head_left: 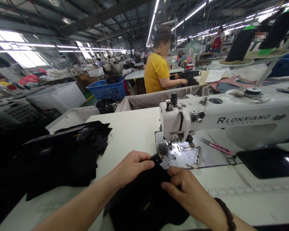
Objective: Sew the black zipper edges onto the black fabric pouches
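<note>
A black fabric piece [144,199] with a small label lies in front of me, its upper edge lifted toward the sewing machine [175,122]. My left hand [137,165] pinches that edge beside a small dark tab [156,158] with a zipper-like end. Farther right along the piece, my right hand [183,184] grips its edge between thumb and fingers. The needle area [170,146] is just beyond both hands, and the fabric appears apart from it. Part of the fabric is hidden under my forearms.
Black fabric pieces [72,154] are stacked at the left. Pink-handled snips [216,146] and a dark phone-like slab [269,163] lie right of the needle. Behind the table stand a cloth-sided bin [144,101], a blue crate [108,89] and a person in yellow [156,72].
</note>
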Demonstrator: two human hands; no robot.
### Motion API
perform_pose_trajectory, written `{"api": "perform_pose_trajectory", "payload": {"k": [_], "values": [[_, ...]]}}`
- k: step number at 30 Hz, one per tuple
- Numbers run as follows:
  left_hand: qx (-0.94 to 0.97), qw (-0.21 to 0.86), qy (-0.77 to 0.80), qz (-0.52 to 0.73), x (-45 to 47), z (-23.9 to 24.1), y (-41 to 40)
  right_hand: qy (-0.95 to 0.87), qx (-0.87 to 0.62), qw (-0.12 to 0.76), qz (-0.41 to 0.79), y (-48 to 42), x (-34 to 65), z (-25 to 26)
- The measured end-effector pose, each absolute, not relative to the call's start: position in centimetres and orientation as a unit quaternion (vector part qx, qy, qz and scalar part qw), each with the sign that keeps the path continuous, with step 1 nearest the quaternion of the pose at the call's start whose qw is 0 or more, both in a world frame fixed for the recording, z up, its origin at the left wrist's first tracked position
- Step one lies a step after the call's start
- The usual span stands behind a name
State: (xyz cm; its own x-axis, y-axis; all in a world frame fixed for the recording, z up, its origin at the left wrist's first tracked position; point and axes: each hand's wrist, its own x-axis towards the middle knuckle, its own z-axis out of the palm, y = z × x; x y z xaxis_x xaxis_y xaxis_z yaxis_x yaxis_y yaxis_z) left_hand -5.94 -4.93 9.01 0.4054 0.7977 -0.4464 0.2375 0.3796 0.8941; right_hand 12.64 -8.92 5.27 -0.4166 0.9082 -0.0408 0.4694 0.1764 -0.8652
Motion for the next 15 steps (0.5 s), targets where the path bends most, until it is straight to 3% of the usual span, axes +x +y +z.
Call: {"api": "perform_pose_trajectory", "payload": {"k": [15], "values": [[0.564,0.630,0.493,0.206,-6.7,9.2,-5.3,-0.686,-0.380,0.292,0.547,-9.0,14.0,6.3]]}}
